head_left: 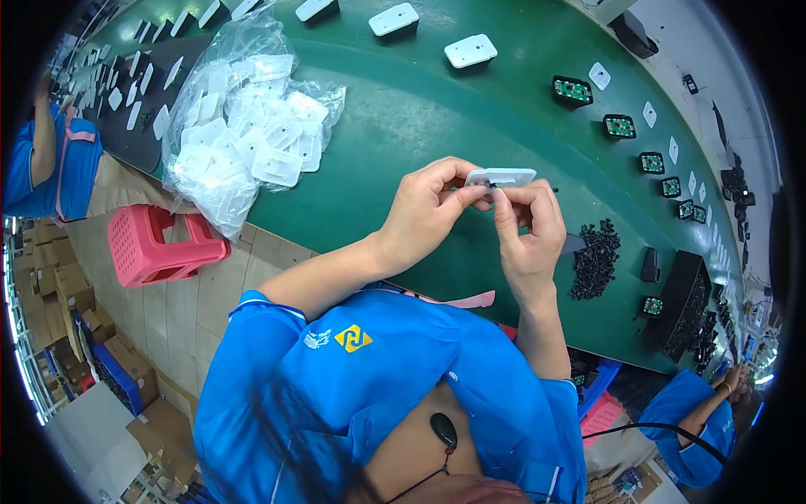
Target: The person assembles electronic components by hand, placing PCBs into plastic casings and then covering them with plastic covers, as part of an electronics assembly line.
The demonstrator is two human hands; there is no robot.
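Observation:
Over the green table I hold a white plastic cover [508,175] between both hands, its edge turned toward me. My left hand [428,208] pinches the cover's left end between thumb and fingers. My right hand [533,225] is closed, with its thumb and forefinger at the cover's near side. A small dark piece shows between the two thumbs, too small to name. To the right of my right hand lies a pile of small black parts [598,260]. A clear plastic bag [319,97] full of similar white covers stands to the left.
Black housings with green circuit boards [620,127] line the table's far right, with white covers beside them. More white covers [471,51] sit along the far edge. A black box [678,307] stands at right. Left are a pink stool [159,244] and a co-worker [50,160].

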